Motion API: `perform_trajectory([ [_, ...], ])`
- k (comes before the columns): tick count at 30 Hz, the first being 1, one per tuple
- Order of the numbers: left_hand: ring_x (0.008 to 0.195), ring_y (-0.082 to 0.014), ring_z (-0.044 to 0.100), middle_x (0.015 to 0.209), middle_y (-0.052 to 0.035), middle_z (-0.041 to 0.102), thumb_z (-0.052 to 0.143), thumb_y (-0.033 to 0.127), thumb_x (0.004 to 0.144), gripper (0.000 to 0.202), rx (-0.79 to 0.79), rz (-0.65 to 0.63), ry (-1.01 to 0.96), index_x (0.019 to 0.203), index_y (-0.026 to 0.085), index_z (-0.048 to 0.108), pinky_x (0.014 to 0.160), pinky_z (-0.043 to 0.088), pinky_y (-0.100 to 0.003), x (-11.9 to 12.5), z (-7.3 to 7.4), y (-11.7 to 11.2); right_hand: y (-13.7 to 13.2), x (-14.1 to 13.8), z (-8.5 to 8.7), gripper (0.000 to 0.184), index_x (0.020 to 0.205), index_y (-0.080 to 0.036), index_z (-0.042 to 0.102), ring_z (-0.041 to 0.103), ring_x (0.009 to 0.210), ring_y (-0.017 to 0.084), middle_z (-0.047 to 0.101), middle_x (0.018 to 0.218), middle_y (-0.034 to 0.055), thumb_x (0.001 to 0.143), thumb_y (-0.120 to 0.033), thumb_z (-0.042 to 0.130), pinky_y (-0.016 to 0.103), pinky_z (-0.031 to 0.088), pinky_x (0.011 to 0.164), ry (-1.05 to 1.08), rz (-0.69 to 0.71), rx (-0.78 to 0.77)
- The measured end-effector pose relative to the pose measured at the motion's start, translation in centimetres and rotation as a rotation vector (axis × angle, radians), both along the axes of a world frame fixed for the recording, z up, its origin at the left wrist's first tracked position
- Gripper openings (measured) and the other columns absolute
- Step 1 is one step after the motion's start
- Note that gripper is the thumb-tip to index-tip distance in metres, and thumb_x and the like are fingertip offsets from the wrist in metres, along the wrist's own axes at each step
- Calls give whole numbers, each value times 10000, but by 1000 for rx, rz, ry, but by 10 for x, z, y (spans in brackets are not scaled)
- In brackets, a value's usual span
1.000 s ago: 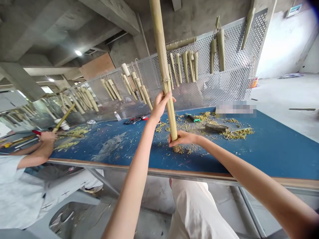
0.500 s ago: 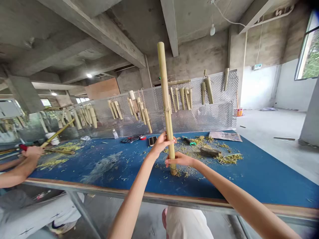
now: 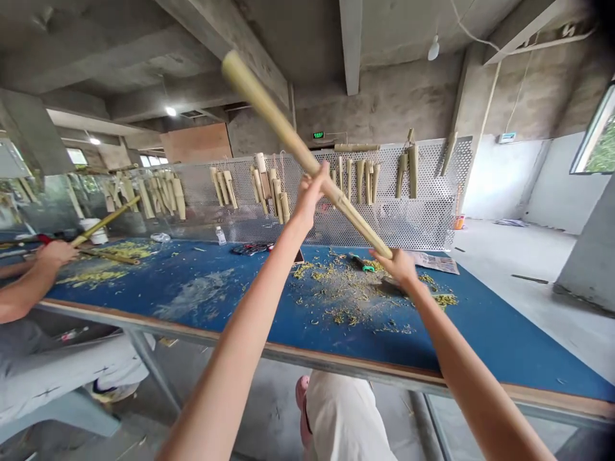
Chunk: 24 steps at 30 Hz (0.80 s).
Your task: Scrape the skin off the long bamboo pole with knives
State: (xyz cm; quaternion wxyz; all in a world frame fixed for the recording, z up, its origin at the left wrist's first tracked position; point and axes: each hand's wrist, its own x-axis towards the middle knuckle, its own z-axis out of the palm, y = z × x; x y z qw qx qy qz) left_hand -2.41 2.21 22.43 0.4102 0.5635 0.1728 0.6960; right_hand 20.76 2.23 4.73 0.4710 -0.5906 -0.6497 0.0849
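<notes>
A long pale bamboo pole point(image 3: 276, 121) slants across the head view, its upper end to the left and its lower end to the right. It is held in the air above the blue table point(image 3: 250, 314). My left hand point(image 3: 311, 189) is closed round its middle, above the node. At the lower end my right hand point(image 3: 398, 264) grips the pole, hiding its tip. Yellow-green shavings point(image 3: 346, 314) lie scattered beneath. A green-handled tool point(image 3: 364, 264) rests on the tabletop behind the pole, near my right hand.
To the left, a co-worker's hand point(image 3: 56, 253) holds another bamboo pole point(image 3: 108, 219). A perforated metal panel point(image 3: 317, 224), hung with bamboo pieces, stands along the table's back. A small bottle point(image 3: 220, 235), dark tools point(image 3: 250, 248) and a paper sheet point(image 3: 437, 262) lie near it.
The bamboo pole has risen off the table and tipped from upright to a leftward slant. My left hand has moved up along with it; my right hand has shifted right and up to its lower end.
</notes>
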Motion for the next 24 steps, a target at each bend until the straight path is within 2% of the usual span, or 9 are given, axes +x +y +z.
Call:
perform_trajectory([
  [1,1345,-313,570,1145,-95,735,839,452,764,517,-2,32,-48,1181,196,672,1138,431,-482,-5,-4,-4,4,15,-4,509,699,-212,616,540,578,198,565,582,55,772,-714,590,319,344,576,-109,-104,48],
  [3,1369,-308,555,1155,-86,742,827,411,781,430,-15,49,-73,1135,214,685,1143,435,-481,-13,-25,-15,12,40,-17,377,786,-199,673,579,665,245,608,643,82,790,-564,576,342,365,627,-224,-293,87],
  [7,1314,-289,601,1065,-101,755,755,366,862,212,-94,-8,-8,954,184,698,1146,456,-493,-5,-92,-32,25,65,-38,205,893,-208,675,569,930,313,671,849,128,789,-312,533,455,421,814,-265,-436,322],
  [9,1328,-287,590,1055,-98,750,758,322,863,181,-182,-67,-46,949,174,699,1161,455,-492,4,-122,-27,28,69,-41,229,960,-202,676,535,1042,336,669,1004,163,869,-310,496,517,402,917,-230,-486,482],
  [12,1334,-287,587,1041,-94,737,753,275,873,177,-317,-117,-144,1000,163,703,1164,467,-472,12,-152,-6,28,69,-37,324,1105,-173,659,493,1141,354,603,1250,218,946,-410,507,535,376,986,-161,-539,636],
  [14,1339,-289,586,1114,-122,725,727,257,898,215,-421,-143,-218,1081,147,696,1162,473,-444,10,-167,10,28,69,-35,301,1107,-180,646,499,1122,350,616,1186,202,942,-407,538,531,379,978,-203,-512,617],
  [16,1372,-291,560,1261,-168,684,698,300,930,356,-534,-199,-289,1244,139,655,1175,458,-421,2,-180,23,28,69,-34,200,1030,-204,652,493,1119,343,626,1127,166,933,-309,513,538,369,975,-305,-477,542],
  [19,1404,-309,529,1431,-209,593,622,483,960,611,-680,-269,-403,1459,143,527,1178,450,-415,-12,-194,32,29,71,-37,173,948,-210,651,497,1088,322,639,1034,133,892,-214,488,513,375,963,-449,-411,427],
  [24,1352,-339,577,1424,-219,612,398,710,965,826,-752,-394,-306,1538,119,461,1129,484,-435,-22,-203,31,27,74,-44,193,961,-200,661,493,1068,311,642,1043,143,869,-179,492,479,383,944,-476,-432,297],
])
